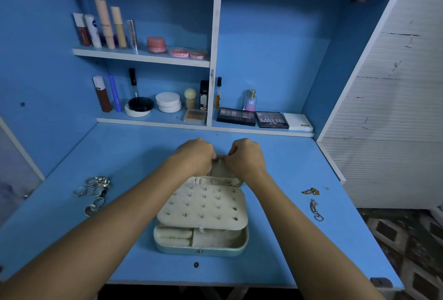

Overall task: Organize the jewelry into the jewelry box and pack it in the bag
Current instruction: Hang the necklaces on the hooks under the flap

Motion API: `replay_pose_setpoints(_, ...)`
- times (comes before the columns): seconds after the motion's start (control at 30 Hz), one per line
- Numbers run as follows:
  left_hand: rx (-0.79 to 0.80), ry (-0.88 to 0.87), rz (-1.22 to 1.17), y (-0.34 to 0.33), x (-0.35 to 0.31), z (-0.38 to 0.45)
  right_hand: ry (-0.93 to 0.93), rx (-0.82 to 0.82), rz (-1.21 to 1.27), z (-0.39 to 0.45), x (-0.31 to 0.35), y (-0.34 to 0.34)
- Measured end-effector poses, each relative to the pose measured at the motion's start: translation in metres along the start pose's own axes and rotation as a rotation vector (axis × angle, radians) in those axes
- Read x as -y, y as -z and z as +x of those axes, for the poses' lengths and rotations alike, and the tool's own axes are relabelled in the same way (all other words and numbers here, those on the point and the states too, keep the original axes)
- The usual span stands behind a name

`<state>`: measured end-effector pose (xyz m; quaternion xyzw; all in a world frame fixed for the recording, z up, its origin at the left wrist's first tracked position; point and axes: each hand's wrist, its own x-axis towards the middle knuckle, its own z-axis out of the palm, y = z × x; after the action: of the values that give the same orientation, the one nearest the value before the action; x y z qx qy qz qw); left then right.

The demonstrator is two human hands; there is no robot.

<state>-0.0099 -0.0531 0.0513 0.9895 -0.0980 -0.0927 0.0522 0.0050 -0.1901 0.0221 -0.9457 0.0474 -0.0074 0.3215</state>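
Both our grips are curled narrow: left hand and right hand pinch the raised lid of the jewelry box, mid-desk. Rings lie at nine o'clock, nearer our left; chains, long axis twelve-to-six, at three o'clock.

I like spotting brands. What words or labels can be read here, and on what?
"MATTE": black palette on the lower shelf.
"NUDE": white box beside it.
"SB": perfume bottle.
Print on the tall beige tube, the grey palette and the other tubes is too blurred to read.
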Motion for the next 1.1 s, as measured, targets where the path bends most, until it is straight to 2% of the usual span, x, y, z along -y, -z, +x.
replay_pose_setpoints(0.27, 0.056, 0.017, -0.034, 0.001, 0.001, 0.003, -0.046, 0.054, -0.017, 0.000, 0.001, 0.005)
replay_pose_setpoints(0.53, 0.143, 0.000, -0.065, 0.012, -0.006, -0.005, -0.057, 0.152, -0.133, -0.004, 0.001, 0.017)
replay_pose_setpoints(0.73, 0.215, -0.077, -0.239, 0.024, -0.014, -0.018, -0.005, 0.226, -0.161, -0.004, -0.004, 0.045)
replay_pose_setpoints(0.93, 0.205, -0.163, -0.453, 0.038, -0.018, -0.021, 0.049, 0.290, -0.050, -0.009, 0.006, 0.074)
replay_pose_setpoints(1.1, 0.219, -0.159, -0.493, 0.039, -0.008, -0.018, 0.087, 0.336, 0.085, -0.013, 0.020, 0.074)
